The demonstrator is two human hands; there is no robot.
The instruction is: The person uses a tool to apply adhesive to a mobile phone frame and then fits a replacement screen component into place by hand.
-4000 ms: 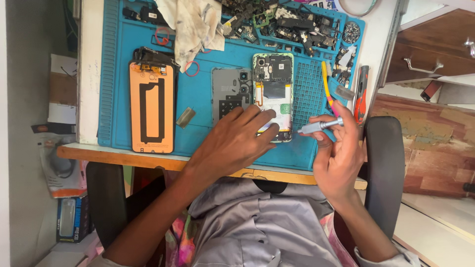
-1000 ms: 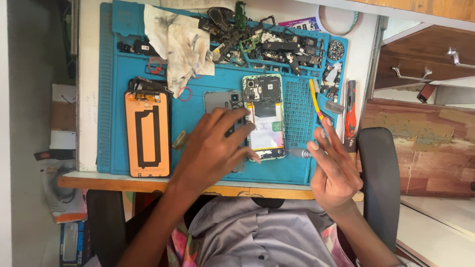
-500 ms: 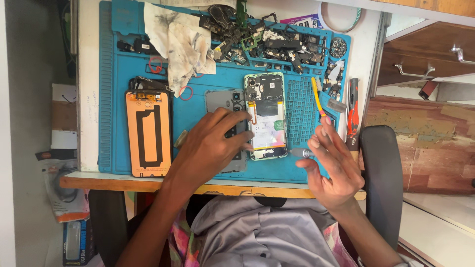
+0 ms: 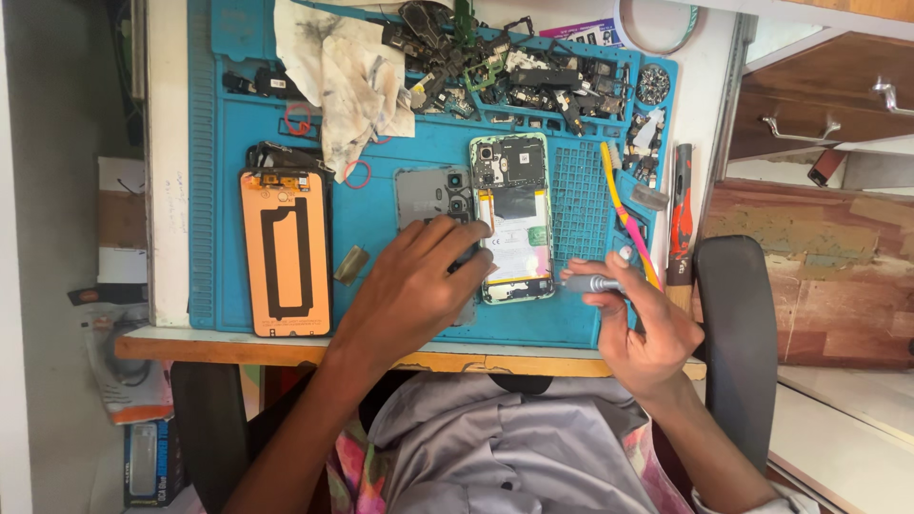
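- Both hands sit low over the blue work mat (image 4: 381, 205). The left hand (image 4: 419, 286) lies flat, fingers spread, across the grey back cover (image 4: 433, 195) and the near left edge of the opened phone (image 4: 514, 214); to my eye it is pinning the phone so it cannot slide.
- Right hand (image 4: 643, 328) pinches a slim silver screwdriver (image 4: 592, 284) between thumb and fingertips, the other fingers curled loosely beneath it.
- That screwdriver lies nearly level, its long axis running left to right, tip aimed at the phone's lower right corner and just beside it; whether it touches I cannot tell.
- Opened phone rests face down in the mat's middle, long axis running away from the person, camera end farthest, battery side nearest.
- An orange-backed screen panel (image 4: 286, 252) is parked well to the left, a stained rag (image 4: 343, 71) and loose parts (image 4: 524, 67) along the far edge, yellow tweezers (image 4: 624, 214) to the right, all apart from the phone.
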